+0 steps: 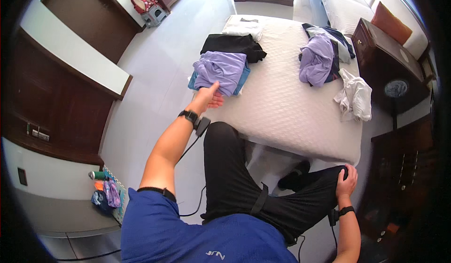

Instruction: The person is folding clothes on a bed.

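My left hand (209, 96) is at the near edge of folded lavender shorts (222, 69), thumb over the cloth and fingers spread. The shorts lie on a blue folded garment (246, 76). Behind them are a folded black garment (225, 44) and a white one (239, 27). My right hand (347, 182) rests on my right knee, over the black trousers, holding no garment. Across the mattress lie a crumpled lavender garment (317, 60) on dark clothing, a grey and navy pile (334, 39) and a crumpled white garment (354, 95).
The clothes lie on a white quilted mattress (282, 104). A dark wooden cabinet (391, 57) stands at its right, near an orange cushion (391, 22). A red backpack (141, 0) sits on a grey stool (154, 15) at the far left. Cables hang from both wrist straps.
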Motion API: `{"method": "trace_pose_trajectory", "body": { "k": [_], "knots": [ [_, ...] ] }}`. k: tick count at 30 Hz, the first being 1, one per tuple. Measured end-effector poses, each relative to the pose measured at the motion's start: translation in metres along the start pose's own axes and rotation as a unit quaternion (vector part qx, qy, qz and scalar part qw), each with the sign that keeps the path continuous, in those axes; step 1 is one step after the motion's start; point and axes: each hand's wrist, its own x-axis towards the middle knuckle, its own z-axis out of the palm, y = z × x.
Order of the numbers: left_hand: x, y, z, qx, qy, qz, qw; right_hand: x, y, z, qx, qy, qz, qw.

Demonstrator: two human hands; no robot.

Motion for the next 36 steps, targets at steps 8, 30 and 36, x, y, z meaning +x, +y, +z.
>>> {"method": "trace_pose_trajectory", "body": {
  "k": [8, 30, 36],
  "knots": [
    [0.001, 0.048, 0.029, 0.455, 0.227, 0.537, 0.673, 0.001, 0.002, -0.003, -0.002, -0.004, 0.006, 1.000],
    [0.027, 0.033, 0.312, 0.546, -0.047, 0.445, 0.708, 0.017, -0.019, -0.010, 0.074, 0.053, 0.019, 0.996],
    [0.030, 0.030, 0.390, 0.510, 0.048, 0.586, 0.628, 0.016, -0.010, -0.005, 0.115, 0.072, 0.038, 0.990]
  ]
}}
